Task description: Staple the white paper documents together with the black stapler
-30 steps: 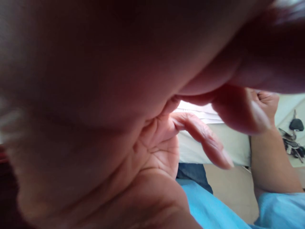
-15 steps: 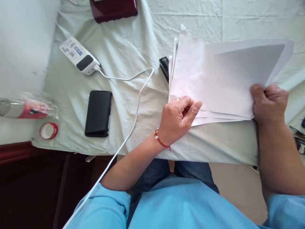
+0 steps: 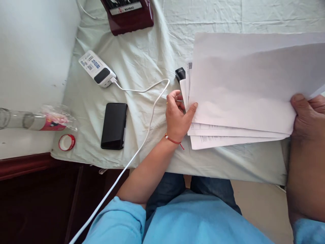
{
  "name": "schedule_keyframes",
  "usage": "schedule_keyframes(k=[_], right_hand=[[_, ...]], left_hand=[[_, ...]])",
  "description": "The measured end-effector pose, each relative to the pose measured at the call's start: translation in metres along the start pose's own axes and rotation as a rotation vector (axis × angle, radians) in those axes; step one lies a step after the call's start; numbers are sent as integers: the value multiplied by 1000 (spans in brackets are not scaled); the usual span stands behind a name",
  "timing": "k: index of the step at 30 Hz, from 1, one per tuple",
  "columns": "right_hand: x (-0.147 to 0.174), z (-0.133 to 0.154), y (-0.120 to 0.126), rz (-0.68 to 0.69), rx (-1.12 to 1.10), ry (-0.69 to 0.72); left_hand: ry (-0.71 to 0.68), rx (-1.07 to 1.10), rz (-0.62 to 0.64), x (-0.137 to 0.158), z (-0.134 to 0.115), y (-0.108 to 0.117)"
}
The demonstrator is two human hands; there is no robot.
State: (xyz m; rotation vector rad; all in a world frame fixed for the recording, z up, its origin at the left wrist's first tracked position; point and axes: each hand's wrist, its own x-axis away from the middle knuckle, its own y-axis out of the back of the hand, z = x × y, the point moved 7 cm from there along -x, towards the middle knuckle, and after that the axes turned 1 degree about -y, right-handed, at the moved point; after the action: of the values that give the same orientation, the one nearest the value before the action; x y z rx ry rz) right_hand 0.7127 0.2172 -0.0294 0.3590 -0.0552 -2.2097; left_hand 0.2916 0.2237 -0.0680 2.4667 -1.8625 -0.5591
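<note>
A stack of white paper sheets (image 3: 243,81) lies on the right of the table, a little fanned out. Printed lines show along its lower edges; the top sheet's visible side is blank. My right hand (image 3: 308,112) grips the stack's right edge, thumb on top, and the paper bends up there. At the left edge is my left hand (image 3: 179,113), its thumb touching the top sheet's lower left corner and its loosely curved fingers apart from the thumb. A black stapler-like object (image 3: 180,73) sticks out from under the sheets, mostly hidden.
Left of the papers lie a black phone (image 3: 114,126) and a white power bank (image 3: 97,68). A white cable (image 3: 148,118) runs from it past my left arm. A red tape roll (image 3: 67,142), a bottle (image 3: 38,121) and a dark red box (image 3: 132,20) are farther out.
My left hand has opened from a closed pinch and shifted to the stack's left edge. The top sheet now lies flatter, with printed sheets showing below it. The view has moved slightly left.
</note>
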Motion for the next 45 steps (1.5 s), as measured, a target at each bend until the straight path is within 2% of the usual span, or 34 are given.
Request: schedule_keyframes(k=[2, 7, 11, 15, 22, 27, 30, 34, 39, 45], right_hand=[[1, 0, -1, 2, -21, -17], [3, -1, -2, 26, 37, -34], [4, -6, 0, 70, 93, -49], [3, -8, 1, 110, 117, -38], [-1, -9, 3, 36, 36, -73], [0, -17, 4, 96, 10, -159], [-1, -18, 4, 142, 25, -167], [-4, -18, 0, 150, -84, -135], [-4, -21, -2, 166, -134, -149], [0, -22, 2, 212, -127, -176]], left_hand=[[37, 24, 31, 0, 0, -5], [-61, -95, 106, -7, -19, -7], [-67, -103, 121, -11, -25, -5], [-29, -70, 126, -9, -25, -5], [58, 95, 237, -2, -14, -11], [62, 100, 181, -5, -16, -7], [80, 223, 170, -8, -17, -8], [118, 376, 165, -11, -10, -7], [83, 328, 96, -17, 2, 0], [88, 317, 66, -24, 2, 6]])
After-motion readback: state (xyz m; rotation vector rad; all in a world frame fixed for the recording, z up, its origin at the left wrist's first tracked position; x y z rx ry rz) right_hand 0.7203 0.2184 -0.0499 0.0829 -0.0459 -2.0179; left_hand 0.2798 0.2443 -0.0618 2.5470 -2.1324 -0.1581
